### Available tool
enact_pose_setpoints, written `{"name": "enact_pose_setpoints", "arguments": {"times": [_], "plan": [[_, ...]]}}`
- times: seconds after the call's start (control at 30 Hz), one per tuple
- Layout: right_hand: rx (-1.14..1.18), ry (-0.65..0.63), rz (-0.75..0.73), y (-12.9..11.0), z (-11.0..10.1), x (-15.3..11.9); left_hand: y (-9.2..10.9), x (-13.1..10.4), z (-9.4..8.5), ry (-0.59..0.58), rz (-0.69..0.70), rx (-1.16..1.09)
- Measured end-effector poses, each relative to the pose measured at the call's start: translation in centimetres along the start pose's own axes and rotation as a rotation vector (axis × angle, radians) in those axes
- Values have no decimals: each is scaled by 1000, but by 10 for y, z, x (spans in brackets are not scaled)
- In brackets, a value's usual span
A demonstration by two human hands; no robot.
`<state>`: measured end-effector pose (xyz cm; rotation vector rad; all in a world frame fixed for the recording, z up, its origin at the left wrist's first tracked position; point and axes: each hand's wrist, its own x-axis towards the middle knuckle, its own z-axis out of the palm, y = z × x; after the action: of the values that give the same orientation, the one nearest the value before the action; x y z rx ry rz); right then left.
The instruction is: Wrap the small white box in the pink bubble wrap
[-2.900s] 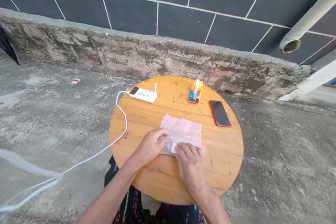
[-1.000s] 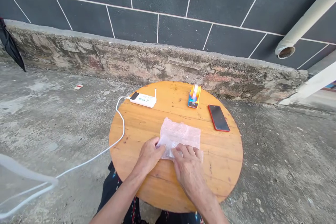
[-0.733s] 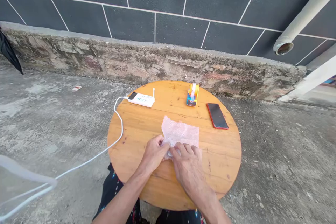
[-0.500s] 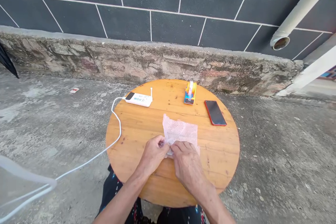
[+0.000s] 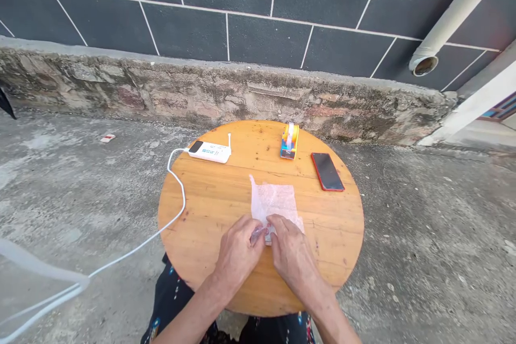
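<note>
You had the pink bubble wrap (image 5: pixel 278 199) lying on the round wooden bench (image 5: pixel 213 193), with its near edge gathered between your two hands. The grip of your left hand (image 5: pixel 237 247) was narrow, thumb and fingers pinching a crumpled, clear-looking part of the wrap. Your right hand (image 5: pixel 292 250) touched the edge beside it with fingers bent; whether it pinched or only pressed, you could not tell from this view. What lay inside the gathered edge, if anything, was hidden by your fingers. Beyond the wrap stood the tape dispenser (image 5: pixel 289 142); beyond it to the right lay the red-edged phone (image 5: pixel 328 172), and beyond it to the left the white device (image 5: pixel 209 152) with its cable (image 5: pixel 183 193). As a judgement, the handling called for light, even pressure from both thumbs, with the edge kept straight and the far part flat. A hard pull from one side could have skewed the film or let the gathered edge spring open.
</note>
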<state>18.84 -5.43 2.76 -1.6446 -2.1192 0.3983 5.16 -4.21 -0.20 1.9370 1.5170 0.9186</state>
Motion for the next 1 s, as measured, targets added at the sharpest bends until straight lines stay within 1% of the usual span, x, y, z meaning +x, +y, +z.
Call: {"name": "enact_pose_setpoints", "arguments": {"times": [0.13,0.23,0.37,0.5,0.63,0.77,0.83,0.9,0.97,1.0], "plan": [[-50,10,7,-1,0,1,-2,-12,1,16,112,52],[-86,-1,10,-3,-1,1,-3,-17,2,14,158,60],[-91,-12,42,-5,-1,2,-3,-19,2,-44,199,108],[-95,-17,57,-4,1,2,-5,-21,-2,-123,248,137],[-96,-13,53,-3,0,3,-8,-19,-8,-184,313,154],[-84,-16,60,-5,-1,4,-6,-12,-9,-184,348,229],[-43,-7,57,-3,-2,3,-3,-9,-9,-179,386,275],[39,37,6,4,-4,0,-1,-7,-9,-179,428,296],[124,130,-52,17,-10,-8,0,-6,-9,-198,454,299],[154,185,-49,26,-13,-14,0,-6,-9,-210,461,298]]}}
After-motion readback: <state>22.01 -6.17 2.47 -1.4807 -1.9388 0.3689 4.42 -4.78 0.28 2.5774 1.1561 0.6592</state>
